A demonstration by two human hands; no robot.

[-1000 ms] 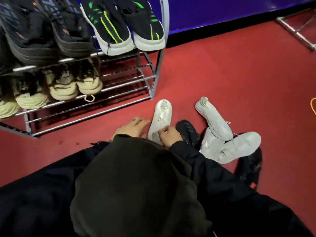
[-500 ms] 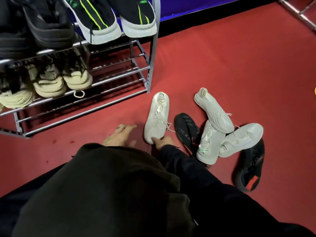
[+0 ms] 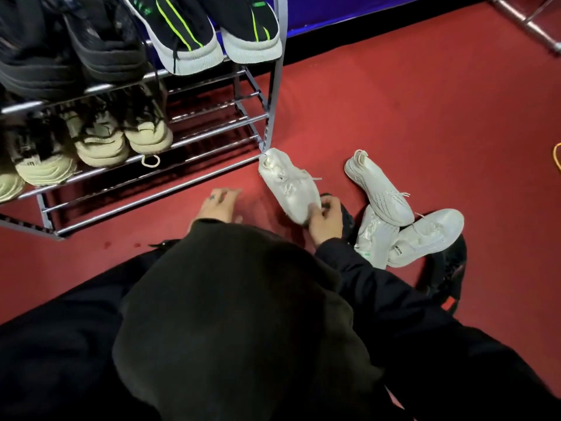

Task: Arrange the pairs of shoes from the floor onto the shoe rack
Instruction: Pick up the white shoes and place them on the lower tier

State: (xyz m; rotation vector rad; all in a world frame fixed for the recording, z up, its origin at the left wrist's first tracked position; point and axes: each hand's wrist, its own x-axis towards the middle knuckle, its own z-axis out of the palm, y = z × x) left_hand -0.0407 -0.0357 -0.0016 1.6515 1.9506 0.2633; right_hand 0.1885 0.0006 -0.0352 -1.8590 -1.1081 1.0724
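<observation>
Shoe rack [image 3: 194, 141] is the landmark — filled with pairs except its lower right end, likely the free slot. Left hand [image 3: 217, 205] just in front of the rack's bottom rail, palm down on the floor, fingers spread, probably bracing. Right of it, right hand [image 3: 324, 217] pinches the white sneaker [image 3: 288, 183] at one end, the other end touching the rack's right corner post. Further right — remaining shoes [image 3: 403, 229] piled on the floor.

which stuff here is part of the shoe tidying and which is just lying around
Part of the job:
white shoe in right hand
three white shoes on the floor
black shoe
shoe rack

Just lying about:
orange cable
metal frame
</observation>
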